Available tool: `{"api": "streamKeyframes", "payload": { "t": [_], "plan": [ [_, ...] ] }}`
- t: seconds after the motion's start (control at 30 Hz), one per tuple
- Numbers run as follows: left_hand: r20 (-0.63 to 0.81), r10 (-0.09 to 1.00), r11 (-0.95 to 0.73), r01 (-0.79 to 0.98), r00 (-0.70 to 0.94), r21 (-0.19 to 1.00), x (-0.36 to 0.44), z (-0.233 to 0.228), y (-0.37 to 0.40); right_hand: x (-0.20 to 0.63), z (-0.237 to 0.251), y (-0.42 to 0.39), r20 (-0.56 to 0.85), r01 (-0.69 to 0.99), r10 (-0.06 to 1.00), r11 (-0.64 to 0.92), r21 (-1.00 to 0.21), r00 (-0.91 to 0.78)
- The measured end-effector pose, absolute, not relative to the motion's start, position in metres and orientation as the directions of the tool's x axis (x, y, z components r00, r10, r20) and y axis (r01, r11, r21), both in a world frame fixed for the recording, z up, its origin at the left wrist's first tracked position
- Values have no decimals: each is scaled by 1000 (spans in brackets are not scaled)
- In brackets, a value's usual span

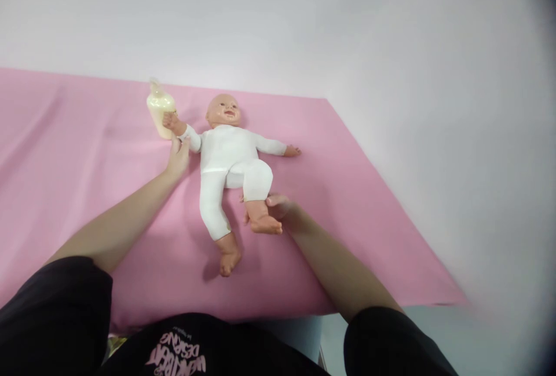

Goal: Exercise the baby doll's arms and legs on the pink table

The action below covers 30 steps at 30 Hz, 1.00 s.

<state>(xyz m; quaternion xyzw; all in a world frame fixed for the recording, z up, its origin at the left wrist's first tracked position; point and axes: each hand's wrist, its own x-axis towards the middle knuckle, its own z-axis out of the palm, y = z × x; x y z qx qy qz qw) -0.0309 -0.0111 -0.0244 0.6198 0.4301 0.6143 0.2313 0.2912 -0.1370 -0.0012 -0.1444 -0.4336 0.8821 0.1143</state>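
Note:
A baby doll (228,147) with a white cloth body lies face up on the pink sheet, its bare head toward the far edge. My left hand (178,157) is closed around the doll's forearm at the left, just below its raised fist. Behind that fist stands a pump bottle (160,110) of pale yellow liquid, partly covered by the doll's hand. My right hand (278,207) grips the doll's lower leg at the right from beneath; that knee is bent and lifted. Some of my right fingers are hidden behind the leg. The doll's other leg lies stretched toward me.
Pink sheeting (347,202) covers the table, with soft wrinkles at the left. Its right edge slants toward the near corner. A plain white wall (278,22) rises behind the table's far edge.

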Motion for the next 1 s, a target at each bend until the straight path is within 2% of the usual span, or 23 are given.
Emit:
{"api": "streamKeyframes", "payload": {
  "t": [0.1,0.23,0.37,0.5,0.7,0.8,0.9,1.0],
  "plan": [
    [470,856,-445,154,-216,882,-35,-30,-6,287,9,-141,-88,-40,204,-552,-833,-975],
    [309,897,-326,-3,-315,945,-38,-37,2,282,18,-140,-94,58,57,-452,-890,-994],
    [271,898,-292,-11,-348,956,-40,-44,10,281,18,-138,-98,81,20,-415,-906,-995],
    [331,886,-326,70,-325,943,-43,-49,13,282,17,-137,-70,64,0,-419,-906,-998],
    [435,868,-412,142,-241,900,-41,-40,2,284,13,-135,-45,33,14,-471,-881,-999],
    [529,831,-489,225,-175,843,-37,-30,-8,287,0,-133,-22,-3,44,-518,-856,-999],
    [592,798,-551,257,-115,794,-29,-22,-18,290,-17,-131,0,-70,123,-560,-826,-992],
    [631,775,-584,344,-31,735,-23,-15,-30,290,-25,-129,37,-186,272,-548,-816,-962]
  ]
}}
